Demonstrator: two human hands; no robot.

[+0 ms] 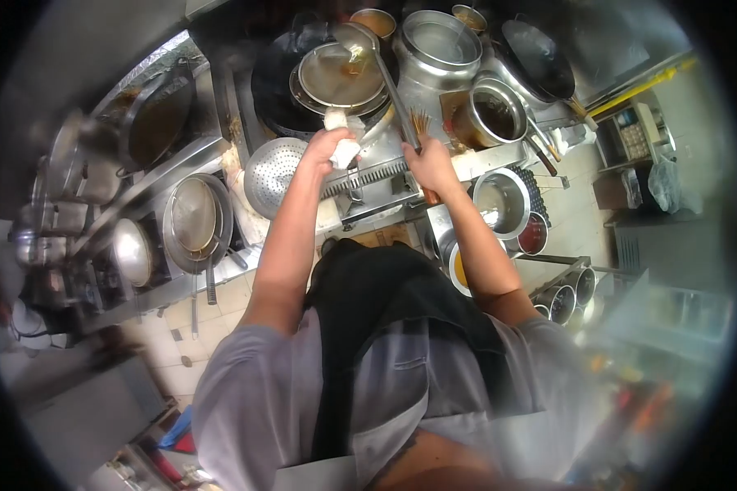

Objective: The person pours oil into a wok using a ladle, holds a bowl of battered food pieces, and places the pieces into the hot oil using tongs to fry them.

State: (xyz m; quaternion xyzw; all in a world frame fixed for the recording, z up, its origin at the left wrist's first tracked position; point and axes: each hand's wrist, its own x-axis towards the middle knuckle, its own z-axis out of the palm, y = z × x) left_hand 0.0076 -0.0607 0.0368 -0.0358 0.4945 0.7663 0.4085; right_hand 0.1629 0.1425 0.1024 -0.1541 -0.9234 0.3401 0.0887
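My left hand [327, 151] is closed on a folded white cloth [346, 153] at the near edge of a dark wok [272, 90]. The cloth appears wrapped about a handle, which it hides. A round pan or strainer [340, 75] with a pale metal rim lies over the wok. My right hand [434, 166] grips a long ladle [391, 88], its wooden end showing below my fist. The ladle's bowl is over the far rim of the round vessel. Bamboo bristles of a brush [419, 123] show just beyond my right hand. Left of my left hand rests a perforated skimmer [275, 176].
Behind stand a large metal pot [442, 41] and small bowls. To the right are a pot of dark liquid [497, 113] and another wok [538, 59]. Metal containers [501, 204] sit low right. More pans [196, 221] line the left counter.
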